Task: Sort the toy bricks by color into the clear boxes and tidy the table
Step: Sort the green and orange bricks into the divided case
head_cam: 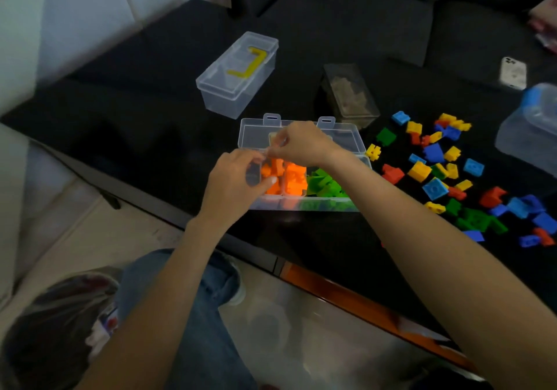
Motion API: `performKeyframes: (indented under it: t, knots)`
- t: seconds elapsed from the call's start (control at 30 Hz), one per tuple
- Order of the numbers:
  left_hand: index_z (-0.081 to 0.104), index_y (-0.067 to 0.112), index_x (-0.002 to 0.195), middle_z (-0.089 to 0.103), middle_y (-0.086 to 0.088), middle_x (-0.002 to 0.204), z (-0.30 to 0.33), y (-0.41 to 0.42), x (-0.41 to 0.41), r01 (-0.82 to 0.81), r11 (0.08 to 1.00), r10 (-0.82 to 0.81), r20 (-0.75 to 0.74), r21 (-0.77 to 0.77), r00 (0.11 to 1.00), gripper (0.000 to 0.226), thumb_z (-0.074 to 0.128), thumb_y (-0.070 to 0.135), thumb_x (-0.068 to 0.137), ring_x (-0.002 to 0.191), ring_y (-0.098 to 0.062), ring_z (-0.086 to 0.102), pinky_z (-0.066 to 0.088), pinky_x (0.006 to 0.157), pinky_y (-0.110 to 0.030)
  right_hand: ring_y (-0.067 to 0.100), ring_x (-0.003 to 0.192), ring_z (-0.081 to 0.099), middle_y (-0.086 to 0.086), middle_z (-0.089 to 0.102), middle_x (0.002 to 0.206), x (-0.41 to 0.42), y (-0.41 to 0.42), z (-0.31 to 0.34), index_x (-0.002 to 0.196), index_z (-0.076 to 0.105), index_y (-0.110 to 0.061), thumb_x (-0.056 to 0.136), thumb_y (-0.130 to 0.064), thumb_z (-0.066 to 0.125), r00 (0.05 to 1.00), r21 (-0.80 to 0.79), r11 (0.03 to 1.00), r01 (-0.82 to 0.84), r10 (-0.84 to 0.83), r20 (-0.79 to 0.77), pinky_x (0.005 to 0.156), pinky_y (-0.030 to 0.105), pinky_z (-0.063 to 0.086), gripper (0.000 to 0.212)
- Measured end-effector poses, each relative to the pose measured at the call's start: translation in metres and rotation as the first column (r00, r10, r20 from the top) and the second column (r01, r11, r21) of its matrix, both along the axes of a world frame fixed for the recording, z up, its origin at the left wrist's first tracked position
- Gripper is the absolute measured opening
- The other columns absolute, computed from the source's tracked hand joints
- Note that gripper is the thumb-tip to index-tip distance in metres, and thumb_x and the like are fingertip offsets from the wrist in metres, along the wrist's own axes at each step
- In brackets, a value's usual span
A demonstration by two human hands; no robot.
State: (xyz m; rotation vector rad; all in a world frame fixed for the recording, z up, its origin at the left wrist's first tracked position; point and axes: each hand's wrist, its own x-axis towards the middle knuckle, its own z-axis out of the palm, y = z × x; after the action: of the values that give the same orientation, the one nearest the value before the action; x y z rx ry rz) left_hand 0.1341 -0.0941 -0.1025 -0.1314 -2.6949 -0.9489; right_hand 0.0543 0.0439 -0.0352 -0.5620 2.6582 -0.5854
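Note:
An open clear box [304, 204] stands mid-table with its lid [346, 139] folded back. Orange bricks [294, 178] fill its middle compartments and green bricks [327, 186] fill the right one. My left hand [235, 181] is at the box's left end, thumb against the orange bricks, closed on what looks like a clear divider [251, 174]. My right hand [303, 144] hovers over the back rim, fingertips pinched on the top of the same clear piece. Loose red, blue, yellow and green bricks [437, 172] lie scattered to the right.
A closed clear box [238, 88] holding a yellow piece sits behind, next to a dim box of brownish bricks [351, 94]. A blue-lidded container [536, 118] and a phone [513, 73] are far right. A dark sofa [346, 12] lies beyond; a plastic bag [54, 323] on the floor.

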Motion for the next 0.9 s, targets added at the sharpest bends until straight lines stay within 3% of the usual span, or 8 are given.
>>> performKeyframes:
  t: [0.13,0.3,0.43,0.53,0.7,0.9]
  knots:
    - [0.069,0.015,0.1,0.061,-0.001,0.105,-0.005,0.003,-0.002,0.017,0.991,-0.017,0.001,-0.131,1.0,0.024,0.071,0.027,0.079,0.094,-0.012,0.048,0.032,0.078,-0.021,0.008,0.091,0.058,-0.004,0.066,0.097,0.001,0.004,0.005,0.104,0.071,-0.014,0.083,-0.026,0.069,0.987,-0.022,0.994,-0.111,0.113,0.114,0.077,0.023,0.043,0.024]
    - [0.07,0.015,0.102,0.062,-0.004,0.107,-0.009,-0.001,0.003,-0.012,0.989,0.001,-0.075,-0.144,0.997,0.026,0.069,0.026,0.079,0.099,-0.02,0.052,0.037,0.081,-0.025,0.013,0.089,0.063,-0.003,0.064,0.087,0.002,-0.001,-0.006,0.098,0.069,-0.013,0.081,-0.023,0.072,0.999,-0.112,0.994,-0.011,0.006,-0.044,0.077,0.023,0.046,0.02]
    - [0.071,0.017,0.1,0.063,-0.002,0.103,-0.012,-0.005,0.006,0.01,0.993,-0.02,-0.084,-0.119,0.996,0.023,0.063,0.028,0.082,0.096,-0.019,0.053,0.04,0.078,-0.027,0.015,0.092,0.062,0.002,0.069,0.1,0.006,-0.004,-0.014,0.103,0.07,-0.011,0.087,-0.029,0.064,0.987,0.05,0.996,-0.068,0.075,-0.142,0.081,0.027,0.047,0.024]
    - [0.071,0.019,0.096,0.064,0.0,0.099,-0.012,-0.009,0.009,0.02,0.993,-0.036,-0.141,-0.113,0.989,0.02,0.06,0.029,0.083,0.092,-0.017,0.055,0.046,0.076,-0.033,0.012,0.097,0.06,0.0,0.067,0.106,0.006,0.001,-0.007,0.108,0.07,-0.016,0.091,-0.026,0.058,0.975,0.07,0.991,-0.116,0.127,-0.182,0.079,0.021,0.039,0.023]
    - [0.07,0.02,0.091,0.067,0.002,0.095,-0.009,-0.008,0.007,0.081,0.986,-0.102,-0.143,-0.148,0.984,0.019,0.062,0.033,0.081,0.091,-0.016,0.058,0.046,0.076,-0.034,0.02,0.116,0.047,-0.001,0.058,0.116,0.003,0.003,-0.008,0.104,0.069,-0.029,0.087,-0.032,0.064,0.937,0.172,0.966,-0.194,0.235,-0.26,0.099,0.034,0.037,0.019]
    - [0.067,0.02,0.103,0.07,0.006,0.09,-0.007,-0.001,0.01,0.098,0.986,-0.116,-0.131,-0.134,0.985,0.024,0.061,0.03,0.082,0.083,-0.013,0.062,0.041,0.083,-0.031,0.025,0.116,0.042,0.005,0.05,0.12,0.002,-0.007,-0.027,0.106,0.066,-0.031,0.085,-0.048,0.061,0.911,0.286,0.953,-0.099,0.202,-0.359,0.091,0.033,0.037,0.028]
